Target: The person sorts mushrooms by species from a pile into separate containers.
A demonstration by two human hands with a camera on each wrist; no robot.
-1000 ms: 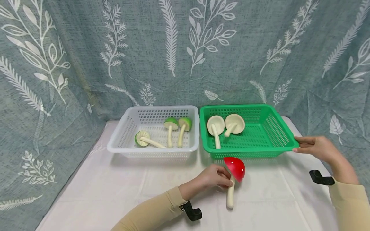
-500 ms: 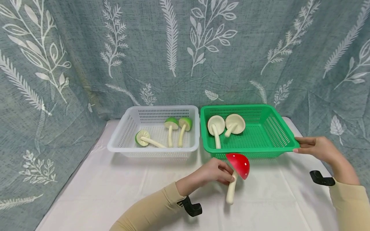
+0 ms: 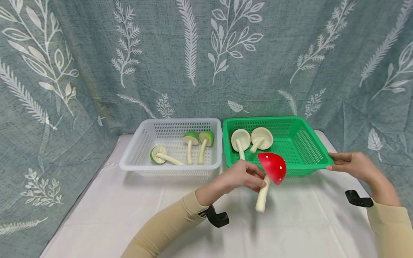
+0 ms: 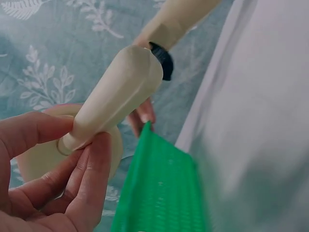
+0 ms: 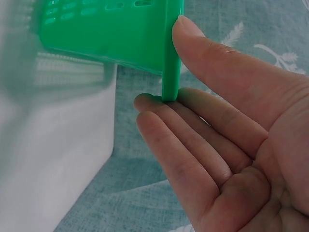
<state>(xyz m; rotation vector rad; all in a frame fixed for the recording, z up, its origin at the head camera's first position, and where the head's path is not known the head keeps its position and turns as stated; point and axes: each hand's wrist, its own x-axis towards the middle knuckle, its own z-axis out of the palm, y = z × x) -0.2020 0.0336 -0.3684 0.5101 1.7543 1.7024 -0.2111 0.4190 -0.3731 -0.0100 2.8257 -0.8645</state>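
My left hand (image 3: 243,176) pinches the pale stem of a red-capped toy mushroom (image 3: 272,167) with white dots. It is held in the air before the green basket's near rim, cap up and leaning right. In the left wrist view, thumb and fingertips meet on the stem (image 4: 113,92) just below the cap. My right hand (image 3: 355,165) holds the front right corner of the green basket (image 3: 309,166), its thumb against the rim (image 5: 172,58) and its fingers at the rim's lower end. Inside the basket lie two mushrooms (image 3: 262,138) with pale undersides showing.
Left of the green basket stands a white basket (image 3: 171,167) with three green-capped mushrooms (image 3: 190,138). Both baskets rest on a white tablecloth (image 3: 290,229). Behind them hangs a grey-blue curtain (image 3: 193,96) with white leaf patterns.
My left hand has raised the red-capped mushroom and carried it away from me and slightly right, to the green basket's near rim. The right hand stays on the basket's corner.
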